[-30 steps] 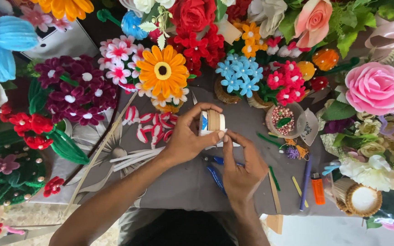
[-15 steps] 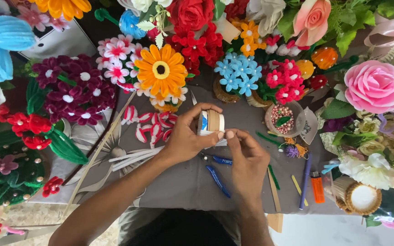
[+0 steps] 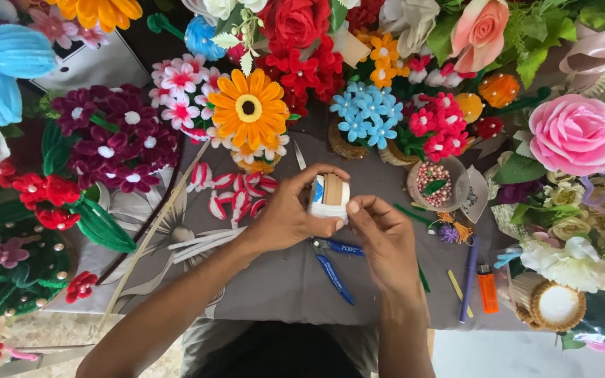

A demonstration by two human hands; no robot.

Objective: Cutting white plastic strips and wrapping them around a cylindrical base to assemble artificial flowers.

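White tape roll (image 3: 330,195) sits gripped in our left hand (image 3: 290,215); our right hand (image 3: 384,234) pinches its lower edge above blue pliers (image 3: 335,264) on the desk (image 3: 274,280).

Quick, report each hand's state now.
Left hand: closed around a small roll of tape.
Right hand: fingertips pinching the roll's lower edge.

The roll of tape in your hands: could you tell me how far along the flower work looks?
Done: many finished flowers ring the table, such as the orange daisy and blue cluster. In hand: the left hand grips a roll of tape while the right hand picks at its edge. Left: loose red-and-white petals lie unassembled on the grey cloth, beside blue pliers.
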